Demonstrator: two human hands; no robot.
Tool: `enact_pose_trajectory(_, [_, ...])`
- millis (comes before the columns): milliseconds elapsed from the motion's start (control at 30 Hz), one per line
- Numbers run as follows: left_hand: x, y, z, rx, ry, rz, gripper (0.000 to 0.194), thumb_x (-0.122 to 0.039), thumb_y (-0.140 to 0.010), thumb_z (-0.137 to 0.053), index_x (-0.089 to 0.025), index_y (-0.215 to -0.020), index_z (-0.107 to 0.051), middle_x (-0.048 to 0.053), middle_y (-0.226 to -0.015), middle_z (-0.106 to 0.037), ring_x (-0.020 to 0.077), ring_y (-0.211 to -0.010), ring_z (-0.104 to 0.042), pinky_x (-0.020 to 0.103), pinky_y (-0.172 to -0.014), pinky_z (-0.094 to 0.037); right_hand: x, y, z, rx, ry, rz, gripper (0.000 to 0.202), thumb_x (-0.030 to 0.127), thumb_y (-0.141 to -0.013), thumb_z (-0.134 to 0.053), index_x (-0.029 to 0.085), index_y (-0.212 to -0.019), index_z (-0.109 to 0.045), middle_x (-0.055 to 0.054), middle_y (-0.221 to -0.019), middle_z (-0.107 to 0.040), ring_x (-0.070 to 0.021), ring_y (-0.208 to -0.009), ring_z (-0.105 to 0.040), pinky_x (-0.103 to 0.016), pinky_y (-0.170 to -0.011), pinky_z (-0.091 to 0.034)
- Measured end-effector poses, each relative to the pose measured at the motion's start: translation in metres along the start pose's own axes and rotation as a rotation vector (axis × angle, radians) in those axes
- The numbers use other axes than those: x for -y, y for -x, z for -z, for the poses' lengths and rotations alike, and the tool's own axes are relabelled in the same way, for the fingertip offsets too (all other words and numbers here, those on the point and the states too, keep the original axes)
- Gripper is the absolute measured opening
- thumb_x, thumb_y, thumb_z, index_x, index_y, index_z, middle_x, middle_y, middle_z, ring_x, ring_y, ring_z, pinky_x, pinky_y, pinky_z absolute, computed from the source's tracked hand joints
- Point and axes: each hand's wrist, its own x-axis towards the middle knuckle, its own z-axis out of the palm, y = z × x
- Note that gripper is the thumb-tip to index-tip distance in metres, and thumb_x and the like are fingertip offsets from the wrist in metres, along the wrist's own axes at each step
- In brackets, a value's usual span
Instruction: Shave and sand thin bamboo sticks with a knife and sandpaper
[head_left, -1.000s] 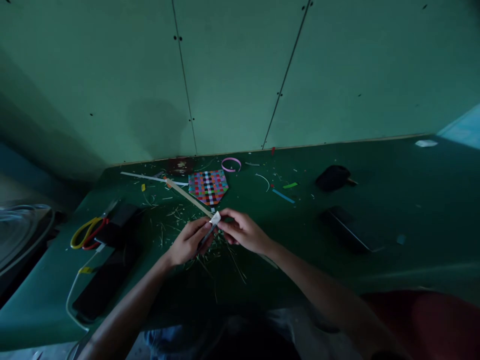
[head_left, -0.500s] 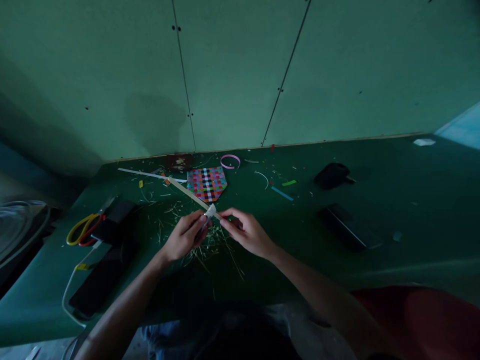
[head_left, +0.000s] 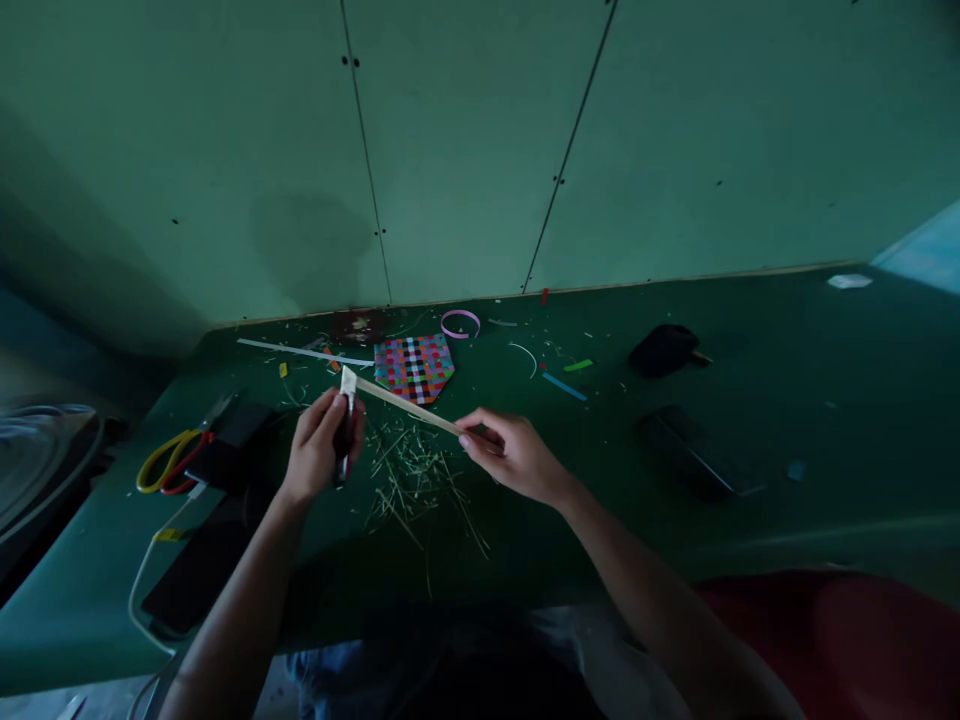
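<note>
My left hand is closed around a dark-handled utility knife, its pale, broad blade end pointing up and away from me. Between the fingertips of my right hand is one end of a thin, flat, pale wooden strip. The strip slants up to the left, and its far end meets or lies right beside the blade; which of these I cannot tell. Below the strip, a heap of fine shavings lies on the green table. Just behind the strip lies a multicoloured woven piece with a pointed lower edge.
At the left are yellow-and-red scissors and dark boxy items with a white cable. A long pale strip, a purple loop and coloured scraps lie farther back. A black object and a dark case sit right.
My left hand has moved left and slightly away with the knife, along the strip to its far end. My right hand has shifted a little right, still pinching the strip.
</note>
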Motion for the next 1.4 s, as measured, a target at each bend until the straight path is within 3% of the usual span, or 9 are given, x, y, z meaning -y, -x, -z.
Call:
enact_pose_trajectory(133, [-0.004,-0.004,0.005,-0.122,0.11,-0.102,0.029,-0.048,-0.101,-0.055,-0.019,-0.096,-0.059,-0.004,-0.062,-0.055,0.009,-0.04,-0.049,0.021,-0.04,-0.041,0.0,-0.002,0.003,0.027,-0.095,-0.065,0.019,0.038,-0.098,-0.065,0.022,-0.107,-0.07,0.0,-0.078,-0.063,-0.0121,-0.062,-0.054,-0.027,-0.053,-0.04])
enact_pose_trajectory(200, [-0.001,-0.004,0.001,-0.109,0.122,-0.09,0.029,-0.048,-0.1,-0.054,-0.019,-0.097,-0.059,-0.004,-0.063,-0.055,0.0087,-0.041,-0.049,0.021,-0.04,-0.041,-0.002,-0.003,-0.002,0.013,-0.226,-0.119,0.021,0.039,-0.096,-0.068,0.022,-0.108,-0.069,-0.001,-0.081,-0.065,-0.0141,-0.067,-0.06,-0.029,-0.058,-0.047])
enact_pose_trajectory(367, [0.017,0.007,-0.026,0.099,0.015,0.105,0.029,-0.047,-0.095,-0.067,-0.02,-0.102,-0.057,-0.007,-0.063,-0.051,0.0064,-0.04,-0.045,0.018,-0.038,-0.037,-0.011,-0.01,-0.016,-0.155,-0.526,-0.219,0.022,0.038,-0.087,-0.077,0.023,-0.101,-0.07,-0.007,-0.095,-0.072,-0.0228,-0.092,-0.07,-0.039,-0.083,-0.058])
enact_pose_trajectory(533, [0.027,0.022,-0.049,0.343,-0.073,0.197,0.032,-0.048,-0.094,-0.07,-0.018,-0.099,-0.059,-0.006,-0.064,-0.053,0.0063,-0.04,-0.048,0.018,-0.038,-0.038,-0.024,-0.018,-0.015,-0.313,-0.657,-0.257,0.02,0.042,-0.092,-0.069,0.027,-0.105,-0.067,-0.008,-0.103,-0.074,-0.0264,-0.104,-0.07,-0.043,-0.081,-0.059])
enact_pose_trajectory(767, [0.028,0.028,-0.055,0.524,-0.131,0.335,0.04,-0.048,-0.092,-0.073,-0.013,-0.11,-0.07,-0.005,-0.056,-0.055,0.0066,-0.036,-0.045,0.018,-0.035,-0.034,-0.023,-0.02,-0.011,-0.458,-0.659,-0.214,0.02,0.045,-0.095,-0.067,0.027,-0.101,-0.061,-0.009,-0.116,-0.075,-0.0273,-0.11,-0.069,-0.04,-0.072,-0.059])
enact_pose_trajectory(900, [0.027,0.026,-0.053,0.576,-0.037,0.385,0.038,-0.047,-0.092,-0.073,-0.013,-0.108,-0.072,0.007,-0.082,-0.075,0.0044,-0.039,-0.048,0.017,-0.035,-0.037,-0.013,-0.017,-0.012,-0.618,-0.561,-0.159,0.026,0.047,-0.096,-0.066,0.029,-0.111,-0.054,-0.009,-0.112,-0.075,-0.0264,-0.11,-0.069,-0.04,-0.074,-0.059])
enact_pose_trajectory(1100, [0.028,0.022,-0.049,0.445,-0.019,0.374,0.035,-0.044,-0.088,-0.079,-0.012,-0.102,-0.073,0.004,-0.076,-0.073,0.0043,-0.04,-0.049,0.016,-0.036,-0.036,-0.007,-0.013,-0.014,-0.489,-0.532,-0.129,0.037,0.042,-0.093,-0.072,0.027,-0.123,-0.057,-0.01,-0.114,-0.074,-0.0257,-0.103,-0.07,-0.038,-0.074,-0.06])
enact_pose_trajectory(1200, [0.027,0.021,-0.047,0.435,-0.009,0.357,0.033,-0.042,-0.088,-0.079,-0.013,-0.103,-0.072,0.003,-0.077,-0.073,0.0039,-0.04,-0.049,0.016,-0.037,-0.038,-0.004,-0.01,-0.016,-0.374,-0.557,-0.136,0.039,0.039,-0.088,-0.078,0.023,-0.122,-0.065,-0.01,-0.107,-0.076,-0.0245,-0.096,-0.07,-0.037,-0.07,-0.059])
enact_pose_trajectory(1400, [0.023,0.021,-0.046,0.46,0.011,0.381,0.034,-0.042,-0.088,-0.08,-0.013,-0.104,-0.072,0.003,-0.078,-0.072,0.0034,-0.041,-0.049,0.015,-0.038,-0.038,-0.002,-0.009,-0.017,-0.346,-0.6,-0.096,0.033,0.035,-0.091,-0.078,0.023,-0.121,-0.072,-0.007,-0.1,-0.077,-0.0201,-0.085,-0.07,-0.034,-0.067,-0.057])
